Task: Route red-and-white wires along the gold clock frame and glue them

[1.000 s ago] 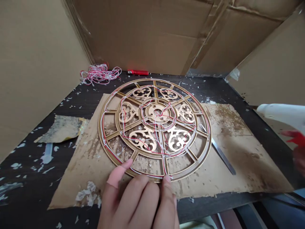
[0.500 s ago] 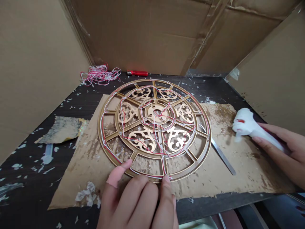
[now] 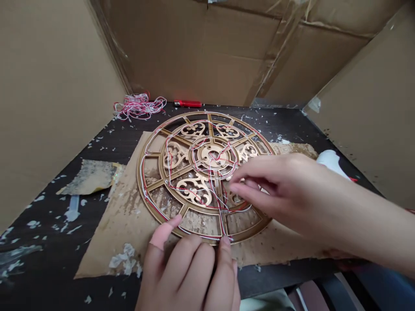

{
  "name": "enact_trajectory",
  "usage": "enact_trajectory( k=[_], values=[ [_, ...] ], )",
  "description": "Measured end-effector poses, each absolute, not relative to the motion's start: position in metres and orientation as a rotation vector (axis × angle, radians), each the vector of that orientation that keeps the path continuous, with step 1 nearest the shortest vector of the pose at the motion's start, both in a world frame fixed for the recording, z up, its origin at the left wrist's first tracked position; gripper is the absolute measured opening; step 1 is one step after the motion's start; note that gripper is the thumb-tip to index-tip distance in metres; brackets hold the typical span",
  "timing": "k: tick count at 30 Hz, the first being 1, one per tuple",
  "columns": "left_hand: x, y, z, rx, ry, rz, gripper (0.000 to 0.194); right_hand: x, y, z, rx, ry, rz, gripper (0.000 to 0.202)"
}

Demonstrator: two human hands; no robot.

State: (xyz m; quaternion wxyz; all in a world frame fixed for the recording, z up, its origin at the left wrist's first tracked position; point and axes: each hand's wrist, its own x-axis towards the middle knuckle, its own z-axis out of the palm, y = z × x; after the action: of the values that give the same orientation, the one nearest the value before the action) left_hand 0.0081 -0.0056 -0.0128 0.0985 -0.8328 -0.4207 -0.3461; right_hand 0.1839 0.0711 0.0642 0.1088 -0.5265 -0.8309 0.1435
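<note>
One round gold openwork frame (image 3: 210, 211) lies on one stained cardboard sheet (image 3: 106, 242). Left hand (image 3: 194, 272): fingertips press its near rim. Right hand (image 3: 285, 185): fingers pinched above it; grip contents indeterminable.

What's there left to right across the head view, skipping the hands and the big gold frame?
Gray-speckled scrap → red-and-white wire tangle → red lighter → white handheld tool, partly hidden
</note>
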Motion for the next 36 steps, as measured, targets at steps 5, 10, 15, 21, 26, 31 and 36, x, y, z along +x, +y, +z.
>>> enact_trajectory(
  k=[5,10,15,21,26,31,36],
  values=[
    [0.007,-0.005,-0.014,-2.492,-1.227,-0.997,0.014,0.164,0.088,0.055,-1.558,-2.430,0.486,0.020],
    [0.008,-0.005,-0.014,-2.460,-1.241,-1.018,0.014,0.157,0.084,0.046,-1.613,-2.391,0.450,0.020],
    [0.010,-0.005,-0.015,-2.447,-1.233,-1.028,0.014,0.153,0.081,0.041,-1.598,-2.374,0.466,0.010],
    [0.010,-0.004,-0.015,-2.437,-1.240,-1.020,0.013,0.157,0.084,0.041,-1.534,-2.311,0.678,0.010],
    [0.013,-0.004,-0.015,-2.404,-1.245,-1.061,0.011,0.162,0.088,0.042,-1.490,-2.293,0.798,0.012],
    [0.013,-0.001,-0.015,-2.388,-1.246,-1.067,0.011,0.167,0.089,0.039,-1.456,-2.312,0.831,0.012],
    [0.011,-0.001,-0.015,-2.384,-1.214,-1.074,0.011,0.166,0.090,0.038,-1.432,-2.316,0.822,0.013]
  ],
)
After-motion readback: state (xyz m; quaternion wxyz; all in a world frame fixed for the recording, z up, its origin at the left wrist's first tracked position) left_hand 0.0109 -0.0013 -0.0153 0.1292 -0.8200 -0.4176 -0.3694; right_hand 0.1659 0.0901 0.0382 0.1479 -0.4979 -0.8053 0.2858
